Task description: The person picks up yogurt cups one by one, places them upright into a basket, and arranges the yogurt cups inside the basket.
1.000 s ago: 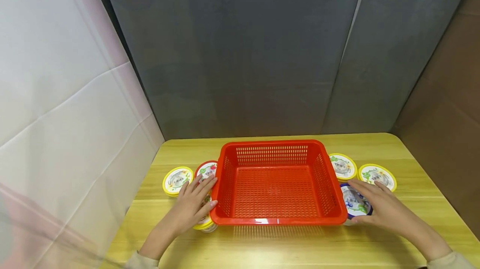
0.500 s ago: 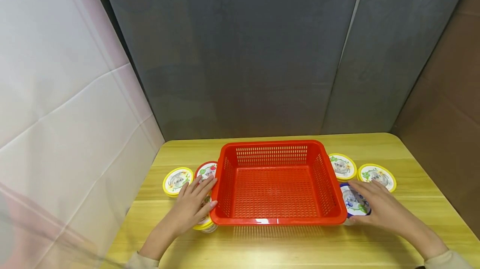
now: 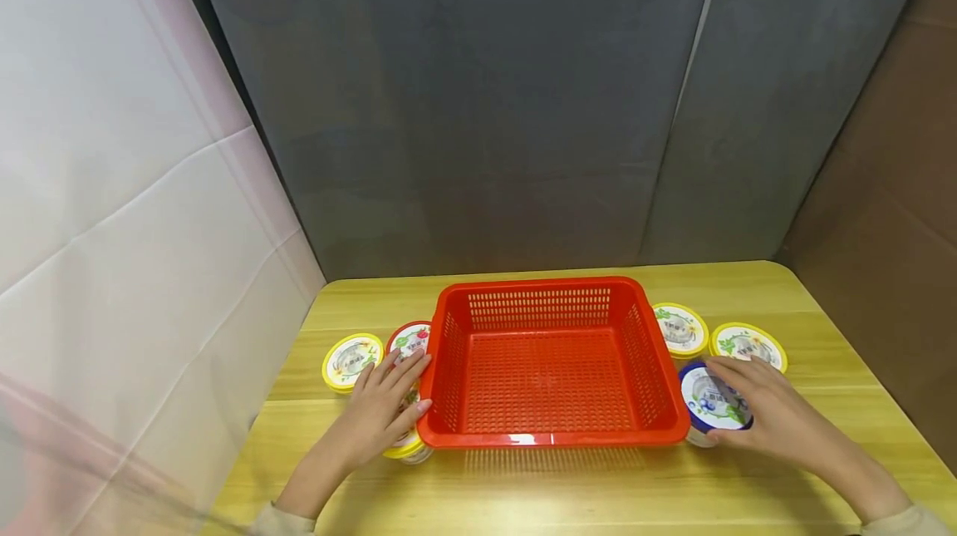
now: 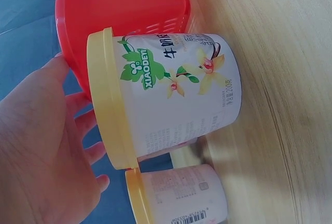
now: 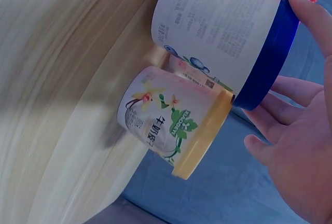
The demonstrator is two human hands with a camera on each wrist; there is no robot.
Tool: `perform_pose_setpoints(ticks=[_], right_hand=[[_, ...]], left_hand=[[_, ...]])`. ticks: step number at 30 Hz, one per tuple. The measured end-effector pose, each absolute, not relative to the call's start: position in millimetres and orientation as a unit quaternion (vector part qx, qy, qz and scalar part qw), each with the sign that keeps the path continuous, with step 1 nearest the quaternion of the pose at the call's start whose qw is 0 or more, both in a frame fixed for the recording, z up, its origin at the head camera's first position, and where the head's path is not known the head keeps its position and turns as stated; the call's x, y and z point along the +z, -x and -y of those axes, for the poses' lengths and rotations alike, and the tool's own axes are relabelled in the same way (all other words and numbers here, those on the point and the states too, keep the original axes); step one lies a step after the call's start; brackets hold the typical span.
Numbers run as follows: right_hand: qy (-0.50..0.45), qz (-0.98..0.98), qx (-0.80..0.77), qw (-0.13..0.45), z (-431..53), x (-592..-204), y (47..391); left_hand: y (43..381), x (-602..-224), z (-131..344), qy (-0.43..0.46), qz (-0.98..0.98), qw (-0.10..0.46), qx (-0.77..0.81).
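My right hand (image 3: 777, 403) holds a white tub with a blue lid (image 3: 706, 399), right of the red basket (image 3: 553, 442). In the right wrist view, the thumb is at one side of the blue lid and the fingers reach round the other. My left hand (image 3: 377, 411) lies over the tubs at the basket's left side, fingers extended and spread. Partly under it, at the front, is a yellow-lidded tub (image 4: 166, 94) with a printed flower. The left wrist view shows the fingers behind its lid; contact with it is unclear.
Two yellow-lidded tubs (image 3: 750, 345) stand behind the right hand. Beyond the left hand are another yellow-lidded tub (image 3: 353, 361) and a red-lidded one (image 3: 409, 338), partly hidden. A white sheet (image 3: 149, 187) borders the left; a dark panel (image 3: 486, 104) stands behind the table.
The blue-lidded tub has shifted slightly right with my right hand, showing more of its lid and side beside the basket. My left hand stays where it was.
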State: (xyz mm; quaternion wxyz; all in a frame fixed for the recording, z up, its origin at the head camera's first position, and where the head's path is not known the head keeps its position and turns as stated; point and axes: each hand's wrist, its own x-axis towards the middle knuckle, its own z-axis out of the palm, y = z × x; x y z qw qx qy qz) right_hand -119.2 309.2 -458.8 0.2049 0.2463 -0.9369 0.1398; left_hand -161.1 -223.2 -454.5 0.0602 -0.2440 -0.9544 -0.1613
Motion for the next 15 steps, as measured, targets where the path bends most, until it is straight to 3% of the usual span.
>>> perform_pose_setpoints(ticks=[15], right_hand=[[-0.217,0.949,0.139,0.179,-317,-445,112]], left_hand=[[161,-452,223,0.240,0.955,0.057,-0.164]])
